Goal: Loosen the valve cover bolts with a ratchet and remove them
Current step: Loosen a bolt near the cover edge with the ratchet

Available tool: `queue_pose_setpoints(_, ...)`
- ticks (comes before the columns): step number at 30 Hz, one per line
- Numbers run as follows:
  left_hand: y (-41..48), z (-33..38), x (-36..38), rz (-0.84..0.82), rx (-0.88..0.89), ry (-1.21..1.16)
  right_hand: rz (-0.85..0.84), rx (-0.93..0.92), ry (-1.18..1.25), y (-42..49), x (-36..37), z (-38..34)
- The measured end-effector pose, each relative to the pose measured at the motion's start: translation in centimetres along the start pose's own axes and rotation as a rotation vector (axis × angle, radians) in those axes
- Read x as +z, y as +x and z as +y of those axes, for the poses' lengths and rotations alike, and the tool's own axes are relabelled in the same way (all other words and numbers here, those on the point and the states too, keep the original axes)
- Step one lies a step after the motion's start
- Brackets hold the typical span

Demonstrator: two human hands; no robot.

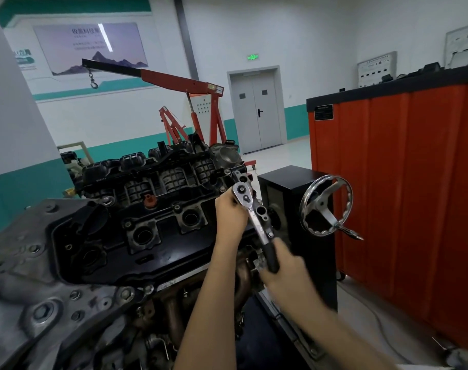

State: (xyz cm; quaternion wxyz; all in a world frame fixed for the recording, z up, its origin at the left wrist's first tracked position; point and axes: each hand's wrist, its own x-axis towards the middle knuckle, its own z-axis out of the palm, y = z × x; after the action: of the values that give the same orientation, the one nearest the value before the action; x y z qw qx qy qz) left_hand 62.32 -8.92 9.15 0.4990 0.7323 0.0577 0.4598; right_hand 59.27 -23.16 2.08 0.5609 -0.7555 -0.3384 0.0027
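Gripping the ratchet by its black handle, the right hand sits nearer the camera while the left hand wraps around the ratchet's head at the right end of the black valve cover

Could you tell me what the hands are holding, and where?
The ratchet: right hand grips its black handle, left hand holds it at the head.
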Motion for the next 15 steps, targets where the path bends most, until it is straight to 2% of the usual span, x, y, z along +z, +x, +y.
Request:
queue_pose_setpoints(3,0.2,-0.1,0.1,-0.002,-0.032,-0.035,0.027,0.059,0.134,-0.4,4.3,-0.8)
queue_pose_setpoints(6,0.3,0.0,-0.6,-0.048,-0.019,0.033,-0.041,0.037,0.057,0.3,1.4,-0.3)
queue_pose_setpoints(8,0.6,0.3,-0.8,-0.108,-0.015,0.087,-0.116,-0.042,-0.138,1.7,-3.3,0.5)
queue_pose_setpoints(12,0.8,1.0,-0.9,-0.131,0.012,0.154,-0.176,-0.254,-0.72,7.2,-10.7,-0.6)
queue_pose_setpoints(13,0.7,0.9,-0.9,-0.115,-0.002,0.14,-0.162,-0.308,-0.819,8.1,-11.1,-1.0)
queue_pose_setpoints(15,0.5,0.7,-1.0,-0.081,-0.036,0.096,-0.115,-0.338,-0.869,8.0,-10.5,-1.3)
